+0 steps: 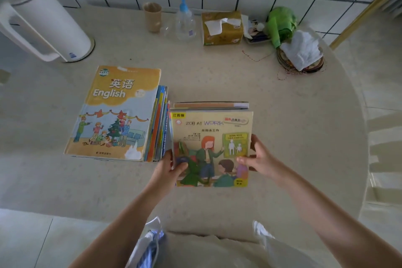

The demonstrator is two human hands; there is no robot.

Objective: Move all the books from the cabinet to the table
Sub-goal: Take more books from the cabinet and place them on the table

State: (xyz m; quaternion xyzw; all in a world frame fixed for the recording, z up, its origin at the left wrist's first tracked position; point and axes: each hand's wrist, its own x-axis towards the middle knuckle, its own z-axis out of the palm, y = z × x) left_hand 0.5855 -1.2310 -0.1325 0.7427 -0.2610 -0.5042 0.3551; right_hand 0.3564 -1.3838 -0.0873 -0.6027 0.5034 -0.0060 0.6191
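Observation:
A stack of thin books topped by a yellow "Zob at Work" picture book (212, 137) sits at the middle of the beige round table (239, 82). My left hand (171, 165) grips the stack's near left corner, thumb on the cover. My right hand (257, 155) holds the near right edge, thumb on top. Just to the left lies a second pile of books (113, 113) with a yellow "English" textbook on top, its spines touching or nearly touching the held stack. The cabinet is out of view.
A white electric kettle (43, 17) stands at the back left. Along the tiled wall are a brown cup (152, 16), a pump bottle (185, 22), a tissue pack (221, 27), a green bag (281, 23) and a white cloth on coasters (301, 52). The table edge curves at right.

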